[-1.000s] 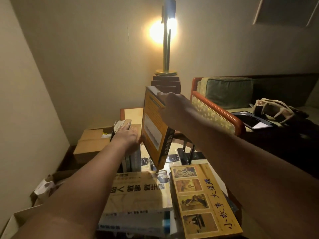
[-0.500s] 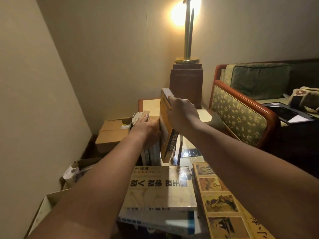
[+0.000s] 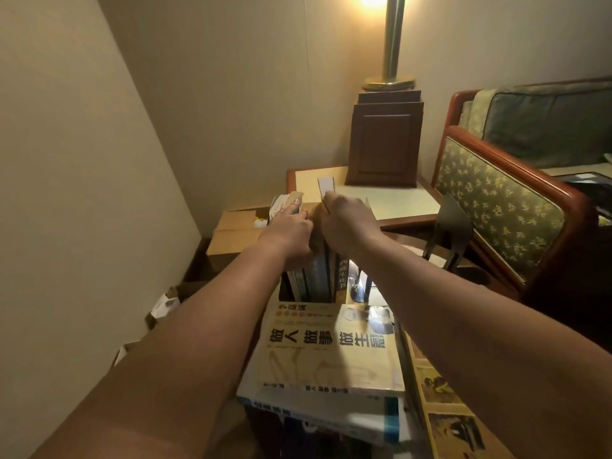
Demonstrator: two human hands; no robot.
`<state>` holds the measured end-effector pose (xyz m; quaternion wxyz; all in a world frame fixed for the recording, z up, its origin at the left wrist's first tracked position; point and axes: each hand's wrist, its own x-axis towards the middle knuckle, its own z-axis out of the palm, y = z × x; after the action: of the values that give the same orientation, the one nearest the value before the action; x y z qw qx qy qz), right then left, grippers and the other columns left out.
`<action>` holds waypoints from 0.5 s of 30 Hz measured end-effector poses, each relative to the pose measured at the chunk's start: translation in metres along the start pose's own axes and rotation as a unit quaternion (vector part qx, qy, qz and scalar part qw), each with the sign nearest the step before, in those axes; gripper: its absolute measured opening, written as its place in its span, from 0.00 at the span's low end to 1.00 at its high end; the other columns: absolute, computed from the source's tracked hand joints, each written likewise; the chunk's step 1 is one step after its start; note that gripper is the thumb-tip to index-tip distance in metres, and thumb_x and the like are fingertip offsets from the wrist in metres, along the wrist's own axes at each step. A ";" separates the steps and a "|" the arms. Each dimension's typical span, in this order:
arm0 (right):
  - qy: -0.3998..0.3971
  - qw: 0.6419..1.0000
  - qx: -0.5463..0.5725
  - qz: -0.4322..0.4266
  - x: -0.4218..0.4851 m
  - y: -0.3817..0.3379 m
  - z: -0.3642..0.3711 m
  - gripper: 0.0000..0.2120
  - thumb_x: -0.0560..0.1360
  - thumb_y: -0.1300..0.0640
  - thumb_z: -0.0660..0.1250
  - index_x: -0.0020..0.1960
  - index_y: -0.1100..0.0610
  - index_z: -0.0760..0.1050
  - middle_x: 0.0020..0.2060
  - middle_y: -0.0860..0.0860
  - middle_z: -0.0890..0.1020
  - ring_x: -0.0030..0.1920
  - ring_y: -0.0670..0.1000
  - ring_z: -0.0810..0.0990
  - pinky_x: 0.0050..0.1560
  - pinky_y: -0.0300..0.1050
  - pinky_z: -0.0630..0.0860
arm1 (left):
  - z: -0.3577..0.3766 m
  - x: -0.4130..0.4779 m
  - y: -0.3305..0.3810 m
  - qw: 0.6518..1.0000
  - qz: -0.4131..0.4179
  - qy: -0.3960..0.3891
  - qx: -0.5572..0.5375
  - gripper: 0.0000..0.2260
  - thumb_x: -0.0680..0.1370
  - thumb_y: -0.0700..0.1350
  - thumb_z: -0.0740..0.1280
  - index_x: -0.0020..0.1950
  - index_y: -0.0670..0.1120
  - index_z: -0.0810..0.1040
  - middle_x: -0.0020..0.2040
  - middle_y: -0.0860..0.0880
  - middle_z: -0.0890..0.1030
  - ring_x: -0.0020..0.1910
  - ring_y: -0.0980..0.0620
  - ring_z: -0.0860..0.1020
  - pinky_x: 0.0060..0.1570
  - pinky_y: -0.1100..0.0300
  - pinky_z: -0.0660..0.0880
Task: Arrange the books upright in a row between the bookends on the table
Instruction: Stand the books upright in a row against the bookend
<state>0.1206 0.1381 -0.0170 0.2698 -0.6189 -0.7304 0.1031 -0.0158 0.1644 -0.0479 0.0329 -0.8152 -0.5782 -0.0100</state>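
Observation:
Several books stand upright in a row (image 3: 314, 279) on the table. My left hand (image 3: 291, 233) lies over their tops and steadies them. My right hand (image 3: 347, 226) grips the top of the orange book (image 3: 341, 273), which stands upright at the row's right end with its dark spine facing me. A black metal bookend (image 3: 452, 233) stands apart to the right. Another bookend foot (image 3: 361, 286) shows just right of the orange book. A stack of flat books (image 3: 331, 352) lies near me, with a yellow picture-cover book (image 3: 443, 409) to its right.
A wooden lamp base (image 3: 384, 144) stands on the side table (image 3: 381, 197) behind. An upholstered armchair (image 3: 503, 200) is close on the right. Cardboard boxes (image 3: 231, 240) sit on the floor to the left, beside the wall.
My right hand has lowered the orange book from a tilted, raised position to upright against the row. The left hand has stayed on the standing books.

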 end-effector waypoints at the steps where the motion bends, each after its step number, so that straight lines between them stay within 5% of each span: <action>1: -0.002 1.000 0.015 0.006 0.001 -0.001 0.003 0.11 0.82 0.59 0.63 0.63 0.59 0.74 0.50 0.57 0.81 0.43 0.54 0.75 0.32 0.40 0.62 | 0.002 0.001 -0.002 1.000 -0.005 0.002 -0.003 0.23 0.79 0.55 0.69 0.71 0.46 0.76 0.80 0.46 0.64 0.82 0.45 0.48 0.78 0.46 0.50; 5: -0.012 0.992 0.125 0.021 -0.006 0.001 0.019 0.22 0.85 0.49 0.61 0.73 0.60 0.66 0.60 0.57 0.81 0.51 0.53 0.80 0.40 0.36 0.71 | 0.007 -0.001 -0.010 0.998 -0.040 0.011 -0.040 0.20 0.80 0.53 0.69 0.70 0.48 0.77 0.81 0.45 0.61 0.82 0.45 0.48 0.79 0.47 0.52; 7: -0.023 0.976 0.215 0.032 -0.012 0.008 0.034 0.27 0.84 0.45 0.61 0.77 0.59 0.63 0.66 0.57 0.79 0.62 0.57 0.80 0.55 0.45 0.79 | 0.006 -0.005 -0.012 0.999 -0.035 0.014 -0.032 0.19 0.80 0.51 0.70 0.69 0.47 0.78 0.80 0.45 0.63 0.82 0.45 0.48 0.79 0.46 0.53; 10: -0.071 0.918 0.390 0.017 -0.026 0.024 0.064 0.24 0.83 0.39 0.60 0.75 0.48 0.66 0.67 0.53 0.77 0.68 0.56 0.76 0.66 0.60 0.76 | 0.003 -0.009 -0.014 0.999 -0.036 0.018 -0.022 0.19 0.79 0.49 0.71 0.69 0.45 0.77 0.78 0.45 0.67 0.82 0.46 0.49 0.78 0.46 0.54; 13: -0.105 0.876 0.470 0.031 -0.041 0.045 0.094 0.28 0.79 0.30 0.54 0.78 0.32 0.56 0.75 0.52 0.68 0.73 0.57 0.70 0.67 0.64 0.74 | 0.002 -0.011 -0.016 0.999 -0.029 0.013 -0.023 0.20 0.78 0.48 0.71 0.69 0.45 0.76 0.78 0.46 0.67 0.82 0.46 0.48 0.78 0.46 0.54; 15: -0.116 0.843 0.518 0.085 -0.041 0.054 0.106 0.35 0.76 0.24 0.53 0.79 0.36 0.55 0.74 0.55 0.69 0.70 0.58 0.74 0.61 0.62 0.79 | 0.000 -0.012 -0.014 0.999 -0.024 0.008 -0.022 0.20 0.78 0.47 0.71 0.69 0.45 0.76 0.78 0.45 0.66 0.82 0.46 0.47 0.78 0.45 0.53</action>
<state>0.1147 0.1298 -0.1418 0.4546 -0.4321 -0.5410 0.5604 -0.0326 0.1578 -0.0475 0.0191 -0.8017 -0.5967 -0.0303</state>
